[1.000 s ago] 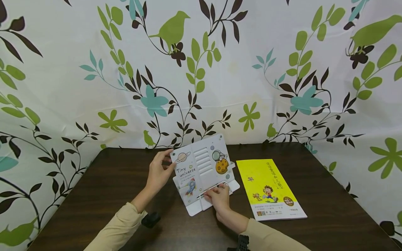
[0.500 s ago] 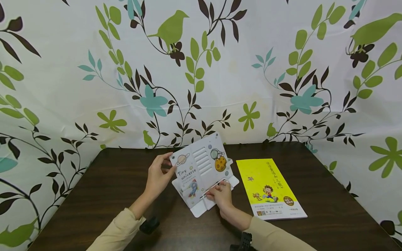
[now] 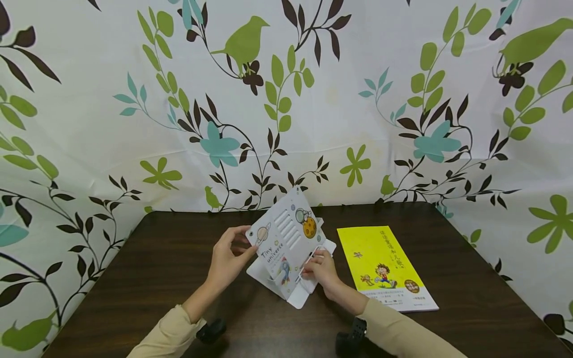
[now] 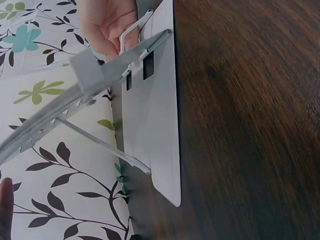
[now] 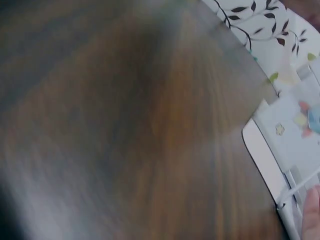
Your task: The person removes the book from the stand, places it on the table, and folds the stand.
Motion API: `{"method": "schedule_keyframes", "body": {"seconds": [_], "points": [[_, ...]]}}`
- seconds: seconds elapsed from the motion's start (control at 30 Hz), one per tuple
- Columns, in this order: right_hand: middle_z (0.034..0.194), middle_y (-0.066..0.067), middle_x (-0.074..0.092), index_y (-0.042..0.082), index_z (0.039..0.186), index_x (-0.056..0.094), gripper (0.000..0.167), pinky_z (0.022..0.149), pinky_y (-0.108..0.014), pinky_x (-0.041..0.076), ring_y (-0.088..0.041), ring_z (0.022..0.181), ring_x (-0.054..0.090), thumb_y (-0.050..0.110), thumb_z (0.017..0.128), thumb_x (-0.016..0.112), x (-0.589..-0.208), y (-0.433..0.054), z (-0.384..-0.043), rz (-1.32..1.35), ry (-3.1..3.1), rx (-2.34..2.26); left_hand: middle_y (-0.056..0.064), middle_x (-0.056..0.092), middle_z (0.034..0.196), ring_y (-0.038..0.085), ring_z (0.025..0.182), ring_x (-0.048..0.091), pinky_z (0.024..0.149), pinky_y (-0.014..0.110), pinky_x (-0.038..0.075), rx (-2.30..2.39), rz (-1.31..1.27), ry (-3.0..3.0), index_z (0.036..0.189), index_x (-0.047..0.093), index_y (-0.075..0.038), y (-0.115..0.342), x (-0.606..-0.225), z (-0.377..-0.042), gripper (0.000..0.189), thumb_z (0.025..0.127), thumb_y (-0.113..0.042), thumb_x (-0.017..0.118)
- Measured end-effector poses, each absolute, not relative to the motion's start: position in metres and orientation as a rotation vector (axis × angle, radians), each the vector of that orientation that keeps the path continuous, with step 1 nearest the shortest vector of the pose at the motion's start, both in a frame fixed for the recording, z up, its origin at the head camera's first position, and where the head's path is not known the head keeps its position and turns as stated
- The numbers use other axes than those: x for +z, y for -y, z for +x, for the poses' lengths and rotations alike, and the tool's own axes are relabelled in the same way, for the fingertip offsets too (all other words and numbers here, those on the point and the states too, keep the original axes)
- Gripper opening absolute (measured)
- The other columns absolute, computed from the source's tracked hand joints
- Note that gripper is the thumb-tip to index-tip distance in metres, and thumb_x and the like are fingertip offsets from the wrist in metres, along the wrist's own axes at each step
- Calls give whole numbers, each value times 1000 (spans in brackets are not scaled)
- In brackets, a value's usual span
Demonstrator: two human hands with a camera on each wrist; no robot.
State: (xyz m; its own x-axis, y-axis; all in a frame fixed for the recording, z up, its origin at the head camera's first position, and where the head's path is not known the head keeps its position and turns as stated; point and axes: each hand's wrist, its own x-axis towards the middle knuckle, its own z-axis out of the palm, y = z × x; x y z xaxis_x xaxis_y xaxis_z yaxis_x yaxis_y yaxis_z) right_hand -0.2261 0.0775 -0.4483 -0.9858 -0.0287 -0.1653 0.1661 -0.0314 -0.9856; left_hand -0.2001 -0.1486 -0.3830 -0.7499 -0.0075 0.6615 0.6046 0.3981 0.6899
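Note:
A white book stand [image 3: 286,223] printed with "Tiny universe", a planet and a rocket stands at mid-table, its panel tilted back and turned askew. My left hand [image 3: 228,258] pinches the panel's left upper corner, thumb in front. At the lower front edge, my right hand [image 3: 323,272] grips the stand near its white wire page holder. The left wrist view shows the stand from the side, with its flat base plate [image 4: 155,115] and a thin support rod [image 4: 102,141] propping the panel. Only a fingertip [image 5: 312,215] of the right hand appears in the right wrist view.
A yellow book [image 3: 380,258] with a cartoon child on its cover lies flat to the right of the stand, close to the right forearm. The dark wooden table [image 3: 170,248] ends at a patterned cloth backdrop [image 3: 331,109].
The book stand has turned counter-clockwise, its right side swinging away from me and its lower front edge moving round to the right. Both hands keep hold and move with it.

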Motion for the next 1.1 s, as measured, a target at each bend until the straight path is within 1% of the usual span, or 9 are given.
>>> {"method": "schedule_keyframes", "body": {"seconds": [0.13,0.23,0.33,0.47,0.57,0.8,0.97,1.1], "points": [[79,-10,56,-7,117,33,44,57,-25,53,-12,56,58,-6,80,56,-449,-85,-236,135,-2120,-2066,16,58,94,27,76,58,57,29,53,-1377,-582,2086,108,58,7,144,-370,-190,45,66,10,74],[79,-10,57,-6,116,36,42,58,-26,53,-13,57,59,-5,80,57,-450,-90,-242,96,-2139,-2021,17,58,93,27,75,58,57,32,53,-1377,-618,2109,109,57,9,139,-360,-181,46,66,10,74],[78,-10,57,-7,116,37,41,58,-26,53,-14,57,58,-5,80,56,-446,-93,-244,43,-2142,-1999,10,58,95,20,77,59,59,29,53,-1401,-638,2122,111,58,3,140,-367,-185,48,66,6,75],[82,-12,59,-8,116,39,39,58,-27,53,-14,60,57,-5,81,56,-446,-98,-250,-23,-2140,-1964,9,58,97,17,80,59,61,31,54,-1443,-670,2125,114,59,0,139,-367,-185,50,66,4,76],[86,-13,59,-8,118,40,39,60,-27,53,-15,63,57,-3,83,56,-449,-104,-257,-84,-2155,-1910,14,58,96,21,79,59,61,36,54,-1451,-692,2139,113,58,5,133,-356,-176,50,66,6,76],[89,-14,58,-5,123,43,41,63,-28,53,-17,65,57,0,84,55,-449,-110,-268,-111,-2176,-1794,15,58,96,19,79,59,61,36,54,-1452,-723,2156,115,56,8,127,-355,-173,55,64,5,77],[90,-14,57,-3,128,43,45,64,-28,53,-18,66,56,2,85,56,-447,-113,-274,-113,-2188,-1742,17,59,95,25,78,61,60,37,54,-1443,-719,2132,115,55,10,121,-356,-172,58,63,5,78],[89,-13,59,-5,130,42,47,64,-26,53,-17,66,55,3,86,56,-447,-115,-277,-125,-2186,-1722,18,59,95,29,78,61,60,37,54,-1429,-711,2128,115,55,11,116,-357,-171,59,62,4,78]]}}
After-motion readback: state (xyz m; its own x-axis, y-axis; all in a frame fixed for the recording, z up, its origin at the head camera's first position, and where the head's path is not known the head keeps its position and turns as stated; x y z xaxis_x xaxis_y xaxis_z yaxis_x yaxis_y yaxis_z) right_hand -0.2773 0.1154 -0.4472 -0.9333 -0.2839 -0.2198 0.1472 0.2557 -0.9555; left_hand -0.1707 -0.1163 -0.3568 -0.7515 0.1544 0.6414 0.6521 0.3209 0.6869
